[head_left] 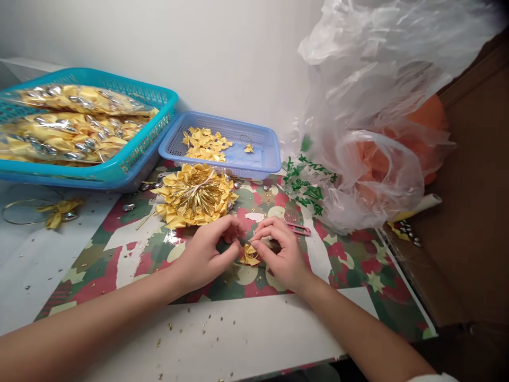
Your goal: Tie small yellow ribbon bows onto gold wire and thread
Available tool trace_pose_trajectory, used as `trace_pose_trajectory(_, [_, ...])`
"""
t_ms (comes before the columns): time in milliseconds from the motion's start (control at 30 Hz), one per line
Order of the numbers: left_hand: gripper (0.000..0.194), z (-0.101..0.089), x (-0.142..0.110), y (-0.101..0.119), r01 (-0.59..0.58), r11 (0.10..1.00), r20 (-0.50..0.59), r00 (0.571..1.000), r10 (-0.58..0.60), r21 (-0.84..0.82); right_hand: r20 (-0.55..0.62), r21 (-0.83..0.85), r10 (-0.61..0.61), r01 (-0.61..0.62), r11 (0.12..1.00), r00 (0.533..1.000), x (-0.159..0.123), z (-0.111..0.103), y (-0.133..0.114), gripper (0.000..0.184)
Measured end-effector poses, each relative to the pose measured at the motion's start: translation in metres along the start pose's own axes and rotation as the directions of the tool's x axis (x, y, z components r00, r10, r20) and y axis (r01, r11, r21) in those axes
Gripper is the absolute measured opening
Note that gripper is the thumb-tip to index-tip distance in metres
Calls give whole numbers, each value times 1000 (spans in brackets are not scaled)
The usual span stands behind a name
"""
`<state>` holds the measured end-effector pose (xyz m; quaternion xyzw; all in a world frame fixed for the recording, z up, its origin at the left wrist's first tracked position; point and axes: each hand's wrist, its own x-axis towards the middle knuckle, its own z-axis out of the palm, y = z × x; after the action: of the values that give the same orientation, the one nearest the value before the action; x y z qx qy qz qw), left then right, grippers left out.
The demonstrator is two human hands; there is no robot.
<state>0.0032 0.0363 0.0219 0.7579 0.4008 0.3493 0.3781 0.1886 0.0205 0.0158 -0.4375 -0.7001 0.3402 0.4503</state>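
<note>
A small yellow ribbon bow (249, 255) lies between my two hands, low over the patterned paper. My right hand (280, 252) pinches at its upper edge with thumb and fingertips. On the other side, my left hand (217, 246) has its fingers curled towards the thumb beside the bow; whatever is between those fingertips is too small to make out. Just beyond my left hand sits a round bundle of yellow bows (194, 196) with gold cord loops gathered at its centre.
A blue basket (266, 170) holds loose bows. At left, a turquoise basket (159, 95) carries bagged bows with silver beads. A gold loop with a bow (59, 212) lies below it. Plastic bags (338, 106) stand at right. A pink hair clip (299, 228) lies behind my right hand.
</note>
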Motion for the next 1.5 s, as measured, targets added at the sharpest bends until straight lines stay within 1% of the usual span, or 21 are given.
trace_pose_trajectory(67, [11,-1,0,-1,-31,999,-15,999,31,9,-8,7,6,-6,1000,1000,0,-1,0,12])
trace_pose_trajectory(133, [13,-3,1,0,-95,995,-21,995,96,31,-15,7,6,-6,1000,1000,0,-2,0,12])
trace_pose_trajectory(233, [14,-5,1,3,-171,984,-3,985,172,44,-7,-1,-3,3,1000,1000,0,-2,0,12])
trace_pose_trajectory(300, [9,-7,2,4,-164,985,21,986,163,57,1,-8,-10,10,1000,1000,0,-2,0,12])
trace_pose_trajectory(367, [6,-9,3,5,-131,988,52,990,127,83,0,-9,-14,14,1000,1000,0,-1,0,12])
trace_pose_trajectory(467, [8,-10,4,3,-106,989,97,991,96,103,-17,-1,-13,13,1000,1000,-1,-1,0,12])
trace_pose_trajectory(600, [7,-11,4,1,-109,985,94,991,97,130,-25,8,-7,7,1000,1000,-1,-2,0,12])
trace_pose_trajectory(733, [8,-11,4,0,-136,975,86,989,123,175,-45,12,-19,20,1000,999,0,-2,0,11])
trace_pose_trajectory(833, [10,-12,4,0,-165,957,93,985,146,240,-65,21,-39,41,999,997,0,-2,2,11])
trace_pose_trajectory(1033, [11,-15,7,2,-251,898,158,966,207,361,-80,20,-67,69,997,995,0,-3,2,10])
trace_pose_trajectory(1167, [10,-16,10,3,-272,868,194,959,207,415,-89,27,-87,90,996,992,1,-4,1,10])
trace_pose_trajectory(1300, [10,-15,11,3,-274,870,221,955,197,410,-103,32,-86,89,995,991,1,-4,0,10])
trace_pose_trajectory(1433, [14,-15,12,2,-304,875,279,938,206,376,-109,46,-88,93,995,990,0,-4,1,10])
trace_pose_trajectory(1500, [16,-17,13,3,-305,882,283,936,208,359,-111,45,-86,92,995,990,0,-4,1,10])
